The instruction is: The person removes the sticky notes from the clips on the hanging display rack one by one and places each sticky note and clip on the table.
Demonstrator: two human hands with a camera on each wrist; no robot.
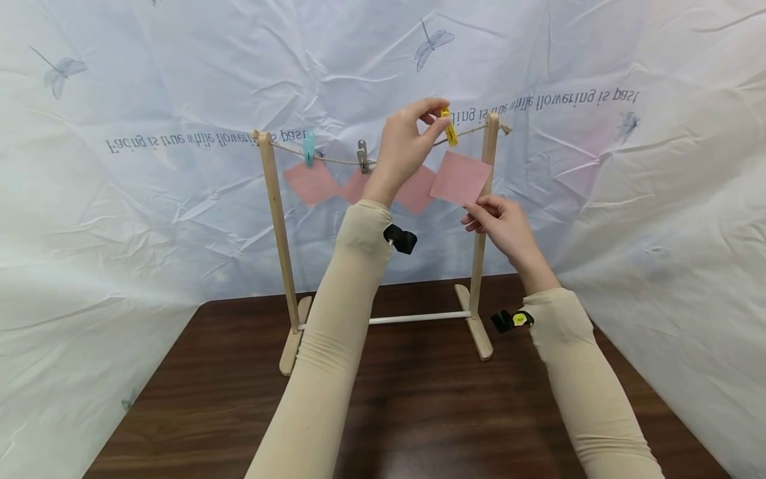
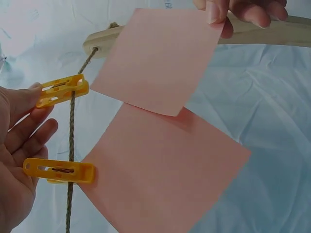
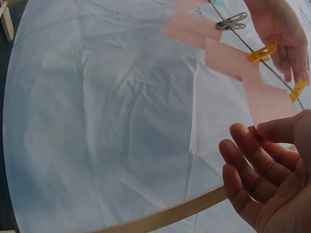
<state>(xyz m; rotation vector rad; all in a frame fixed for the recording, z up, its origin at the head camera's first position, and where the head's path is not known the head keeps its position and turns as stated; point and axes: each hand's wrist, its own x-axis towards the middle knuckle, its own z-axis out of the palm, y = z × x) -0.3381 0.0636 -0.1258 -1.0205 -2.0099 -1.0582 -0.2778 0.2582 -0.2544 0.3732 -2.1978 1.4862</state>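
Note:
My left hand (image 1: 413,136) pinches a yellow clothespin (image 1: 449,128) up at the twine (image 2: 72,131), near the right post. Below it, my right hand (image 1: 499,223) holds a pink paper square (image 1: 461,177) by its lower corner between thumb and fingertip. The square's upper corner comes close to the clothespin, as the left wrist view shows. Another yellow clothespin (image 2: 60,171) fixes a second pink square (image 2: 170,170) to the twine; in the head view my left hand covers that clip. Further left, a grey clip (image 1: 362,156) and a light blue clip (image 1: 308,149) hold more pink squares (image 1: 312,183).
A wooden stand carries the twine between its left post (image 1: 275,226) and right post (image 1: 479,259). A white bar (image 1: 419,319) joins its feet on the dark wooden table (image 1: 431,399). Behind and at both sides hangs a wrinkled printed cloth (image 1: 209,219).

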